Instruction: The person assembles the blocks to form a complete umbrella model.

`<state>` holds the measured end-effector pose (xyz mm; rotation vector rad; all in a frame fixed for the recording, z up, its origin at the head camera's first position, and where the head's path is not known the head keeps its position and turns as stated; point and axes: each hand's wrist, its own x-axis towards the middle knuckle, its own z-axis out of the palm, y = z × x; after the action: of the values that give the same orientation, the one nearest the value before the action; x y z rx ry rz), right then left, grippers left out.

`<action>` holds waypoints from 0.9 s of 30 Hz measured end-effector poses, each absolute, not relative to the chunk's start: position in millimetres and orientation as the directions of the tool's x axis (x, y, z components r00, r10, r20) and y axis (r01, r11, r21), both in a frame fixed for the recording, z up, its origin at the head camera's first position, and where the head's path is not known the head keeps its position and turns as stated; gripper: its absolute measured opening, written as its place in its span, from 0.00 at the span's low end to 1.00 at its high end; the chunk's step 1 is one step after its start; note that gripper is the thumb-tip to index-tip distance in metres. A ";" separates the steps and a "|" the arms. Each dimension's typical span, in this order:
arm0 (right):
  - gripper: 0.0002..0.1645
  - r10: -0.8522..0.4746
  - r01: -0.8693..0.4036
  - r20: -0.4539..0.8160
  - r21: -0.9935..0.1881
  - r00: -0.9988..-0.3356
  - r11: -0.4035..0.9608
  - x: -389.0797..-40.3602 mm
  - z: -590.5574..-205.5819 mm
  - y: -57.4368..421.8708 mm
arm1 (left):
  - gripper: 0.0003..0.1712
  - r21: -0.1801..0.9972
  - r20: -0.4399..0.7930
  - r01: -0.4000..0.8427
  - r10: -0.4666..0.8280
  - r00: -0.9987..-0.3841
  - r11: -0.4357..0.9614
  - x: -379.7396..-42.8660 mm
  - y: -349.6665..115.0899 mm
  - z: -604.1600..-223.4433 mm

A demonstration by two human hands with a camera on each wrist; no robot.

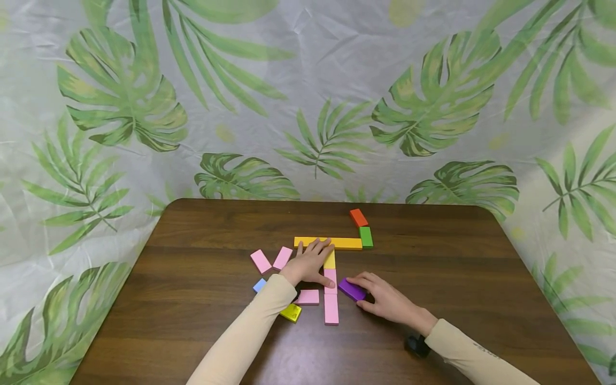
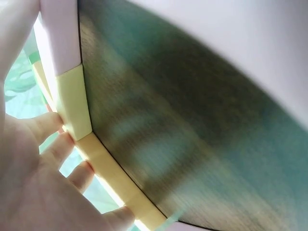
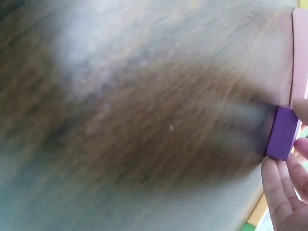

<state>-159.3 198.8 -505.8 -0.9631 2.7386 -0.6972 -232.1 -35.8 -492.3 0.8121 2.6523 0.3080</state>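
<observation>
In the head view a row of orange blocks (image 1: 347, 244) lies crosswise. A column runs toward me from it: a pale yellow block (image 1: 329, 260), then pink blocks (image 1: 331, 310). My left hand (image 1: 308, 264) spreads over the column, fingertips at the orange row and thumb at a pink block. The left wrist view shows its straight fingers beside the yellow block (image 2: 74, 101). My right hand (image 1: 385, 299) pinches a purple block (image 1: 352, 289) between thumb and fingers, just right of the pink column. In the right wrist view that purple block (image 3: 283, 133) sits close to the pink ones.
A green block (image 1: 366, 237) adjoins the orange row's right end, with a red block (image 1: 358, 217) slanting beyond it. Left of the column lie loose pink blocks (image 1: 261, 262), a blue block (image 1: 259, 285) and a shiny yellow block (image 1: 291, 313), partly behind my left arm.
</observation>
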 end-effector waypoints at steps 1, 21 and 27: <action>0.31 -0.623 -0.552 0.011 -0.478 -0.782 0.683 -159.4 -505.9 198.9 | 0.58 0.304 -0.263 0.498 0.574 -0.775 0.812 -232.0 -35.6 -492.3; 0.25 -0.545 -0.534 0.150 -0.524 -0.825 0.664 -186.2 -503.3 213.3 | 0.59 0.320 -0.265 0.495 0.578 -0.772 0.808 -232.1 -36.0 -492.0; 0.24 -0.503 -0.532 0.211 -0.516 -0.838 0.671 -203.8 -498.6 216.0 | 0.59 0.320 -0.268 0.489 0.572 -0.775 0.812 -231.9 -36.1 -492.6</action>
<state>-203.8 216.0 -498.6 -0.9045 2.9179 -0.9265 -231.9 -36.1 -492.6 0.8022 2.6426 0.3308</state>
